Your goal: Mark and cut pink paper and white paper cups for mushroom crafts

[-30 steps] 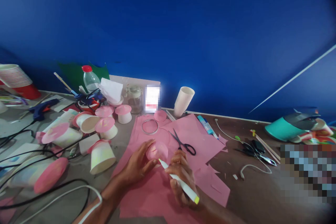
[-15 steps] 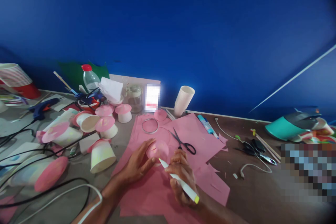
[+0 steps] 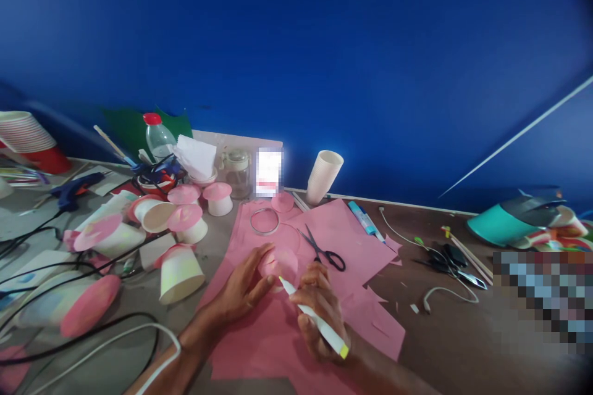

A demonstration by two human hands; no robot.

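Note:
A white marker point(image 3: 324, 328) with a yellow tip and a yellow end lies slantwise in my right hand point(image 3: 315, 303), whose fingers are closed around it. The tip touches or nearly touches the lower edge of a round pink paper piece point(image 3: 282, 264). Something pale shows under that edge, mostly hidden. From the left, my left hand point(image 3: 245, 284) grips the pink piece between thumb and fingers. Beneath both hands spread pink paper sheets point(image 3: 254, 349). Just beyond my right hand lie black-handled scissors point(image 3: 324, 252), blades apart. A metal ring point(image 3: 264, 221) rests on the paper farther back.
Paper cups with pink discs point(image 3: 189, 222) crowd the left side, among black cables and a glue gun point(image 3: 76, 190). A glass jar point(image 3: 237, 174) and a stack of white cups point(image 3: 324, 176) stand by the blue wall. Blue markers point(image 3: 364, 219) and pliers point(image 3: 471, 279) lie rightward.
The marker tip and my right hand have shifted very slightly left. My left hand keeps its place at the pink piece, and the things around have not moved.

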